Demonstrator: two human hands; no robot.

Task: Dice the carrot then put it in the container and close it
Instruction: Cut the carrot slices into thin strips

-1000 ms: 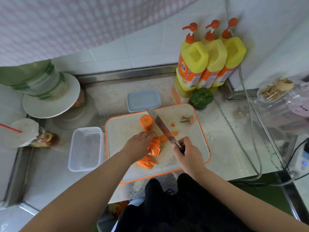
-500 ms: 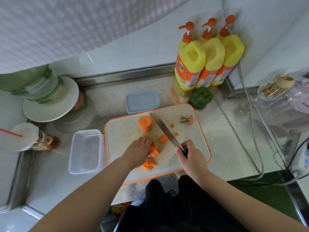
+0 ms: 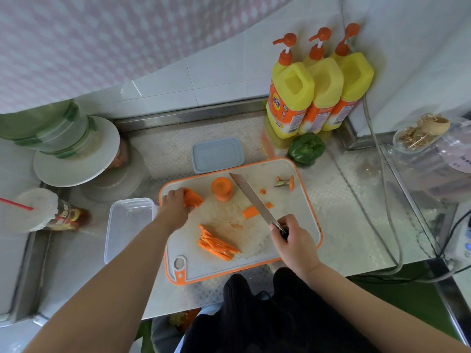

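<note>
Your left hand is at the far left corner of the cutting board, fingers curled around a bunch of carrot slices, right by the edge next to the clear container. The container sits open on the tabletop, touching or almost touching the board's left side, and nothing orange is showing inside it.

Your right hand is wrapped tight round the knife handle, and the knife angles up and left across the board. I can't tell if the blade tip is resting on the board or just above it. One carrot strip lies partly under the blade.

A thick carrot stub stands upright near the back of the board, just left of the knife tip. A pile of thin carrot sticks lies toward the front, between your two arms. The cut-off carrot top with its bit of stem is in the far right corner, and a tiny carrot chip sits close to the blade.

The grey-blue lid lies flat behind the board, its front edge tucked behind the board's rim. A green pepper sits to the right of it, in front of three yellow pump bottles in the corner.
</note>
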